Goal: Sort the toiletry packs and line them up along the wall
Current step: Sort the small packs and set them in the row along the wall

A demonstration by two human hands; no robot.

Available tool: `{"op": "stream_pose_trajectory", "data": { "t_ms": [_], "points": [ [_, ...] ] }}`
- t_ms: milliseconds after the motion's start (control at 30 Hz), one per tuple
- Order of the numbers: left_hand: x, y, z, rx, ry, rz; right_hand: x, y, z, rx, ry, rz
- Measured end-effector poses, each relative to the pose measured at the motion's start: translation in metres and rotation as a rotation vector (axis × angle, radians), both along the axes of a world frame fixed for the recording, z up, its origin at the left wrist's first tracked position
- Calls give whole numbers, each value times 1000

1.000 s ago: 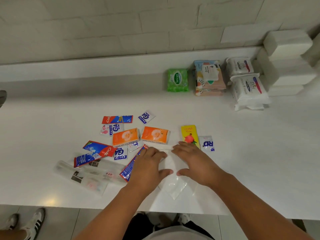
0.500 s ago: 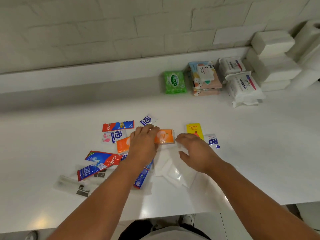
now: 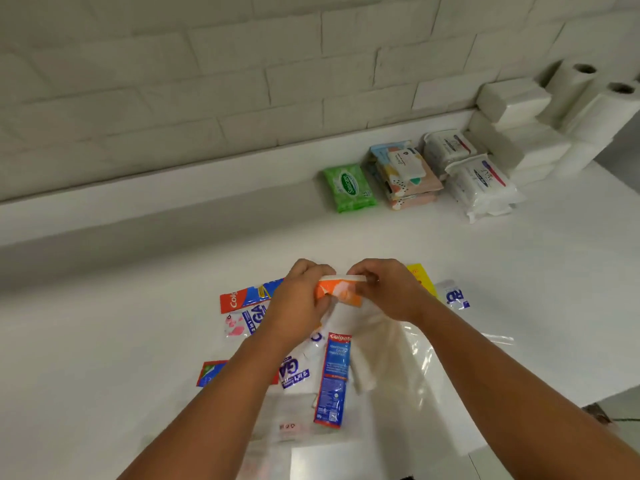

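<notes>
Both hands hold orange packs (image 3: 341, 292) together just above the white counter. My left hand (image 3: 300, 299) grips their left end and my right hand (image 3: 384, 289) pinches the right end. Around and under my hands lie red and blue toothpaste sachets (image 3: 333, 377), white sachets with blue letters (image 3: 292, 372), a yellow sachet (image 3: 419, 277) and a clear sachet with blue print (image 3: 453, 295). Along the wall stand a green wipes pack (image 3: 349, 187), a stack of patterned wipes packs (image 3: 403, 173) and white wipes packs (image 3: 479, 183).
White tissue blocks (image 3: 516, 133) and paper rolls (image 3: 595, 98) fill the right back corner. A clear plastic bag (image 3: 415, 362) lies under my right forearm. The raised white ledge (image 3: 173, 181) runs along the brick wall. The counter's front edge is near my elbows.
My left hand picked up the orange packs from the counter and my right hand left the clear bag to join it; both now hold the orange packs off the surface.
</notes>
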State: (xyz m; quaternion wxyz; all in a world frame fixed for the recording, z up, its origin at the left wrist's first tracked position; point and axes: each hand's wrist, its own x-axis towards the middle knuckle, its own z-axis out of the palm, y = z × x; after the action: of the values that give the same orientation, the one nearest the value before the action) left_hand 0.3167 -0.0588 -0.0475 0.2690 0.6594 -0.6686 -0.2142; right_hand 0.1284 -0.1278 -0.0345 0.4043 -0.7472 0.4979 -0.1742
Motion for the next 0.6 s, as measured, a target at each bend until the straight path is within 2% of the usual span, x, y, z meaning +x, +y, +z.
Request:
{"op": "stream_pose_trajectory", "data": {
  "t_ms": [67, 133, 200, 267, 400, 467, 600],
  "points": [
    [14, -8, 6, 22, 248, 103, 11, -3, -1, 70, -154, -91],
    [25, -22, 11, 48, 484, 228, 23, -6, 0, 218, -409, -242],
    [31, -37, 11, 134, 645, 316, 38, -11, 1, 332, -586, -382],
    [32, -49, 7, 235, 767, 356, 55, -17, 3, 384, -660, -440],
    [30, -72, 5, 239, 923, 422, 86, -41, 6, 408, -622, -474],
    [34, -91, 2, 232, 891, 503, 99, -57, 3, 346, -536, -474],
    [52, -133, -8, 231, 729, 586, 114, -79, 4, 93, -182, -383]
  ]
}}
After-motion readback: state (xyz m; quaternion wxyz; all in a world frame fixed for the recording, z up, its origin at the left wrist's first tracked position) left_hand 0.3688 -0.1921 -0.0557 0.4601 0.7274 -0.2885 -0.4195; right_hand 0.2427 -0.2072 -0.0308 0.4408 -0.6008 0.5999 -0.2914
